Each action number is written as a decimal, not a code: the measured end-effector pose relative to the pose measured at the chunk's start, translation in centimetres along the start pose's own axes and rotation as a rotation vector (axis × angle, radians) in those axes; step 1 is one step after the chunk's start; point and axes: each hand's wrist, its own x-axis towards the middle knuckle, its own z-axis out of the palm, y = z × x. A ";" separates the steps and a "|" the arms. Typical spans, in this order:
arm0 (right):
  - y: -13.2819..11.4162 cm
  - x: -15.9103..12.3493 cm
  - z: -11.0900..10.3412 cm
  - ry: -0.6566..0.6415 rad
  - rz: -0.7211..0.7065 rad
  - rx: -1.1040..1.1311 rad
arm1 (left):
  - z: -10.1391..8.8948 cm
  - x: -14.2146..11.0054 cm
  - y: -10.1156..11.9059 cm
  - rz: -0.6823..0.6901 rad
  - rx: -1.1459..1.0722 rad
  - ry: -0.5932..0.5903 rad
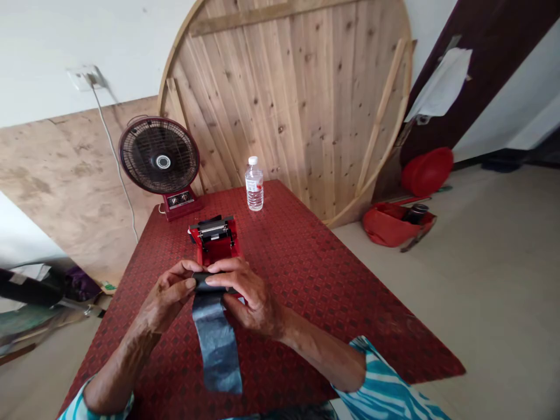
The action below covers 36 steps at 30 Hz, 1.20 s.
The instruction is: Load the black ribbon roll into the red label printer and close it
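Over the red tabletop (345, 291), left hand (168, 291), right hand (249, 297) gripping a black roll (210, 281), open room rightward

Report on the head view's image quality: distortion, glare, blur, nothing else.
Head view: wide-angle bending skews the round wooden board and the red patterned tablecloth; light is soft and even, without harsh glare; the left hand, right hand and dark plastic roll look slightly soft, not badly blurred.

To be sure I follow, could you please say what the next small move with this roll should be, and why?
Perhaps smooth the hanging dark strip flat first: it dangles loosely from the roll, which the left hand and right hand hold near the red device.
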 end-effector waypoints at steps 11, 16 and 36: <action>4.8 -2.8 -3.7 0.060 0.237 -0.111 | -4.0 -0.4 1.0 0.020 0.290 0.222; 9.4 -6.4 -2.6 0.097 0.327 -0.078 | -2.8 2.6 -0.1 0.016 0.737 0.183; 10.8 -8.2 -1.9 -0.009 0.332 -0.120 | -3.1 7.3 -1.2 0.137 1.485 0.015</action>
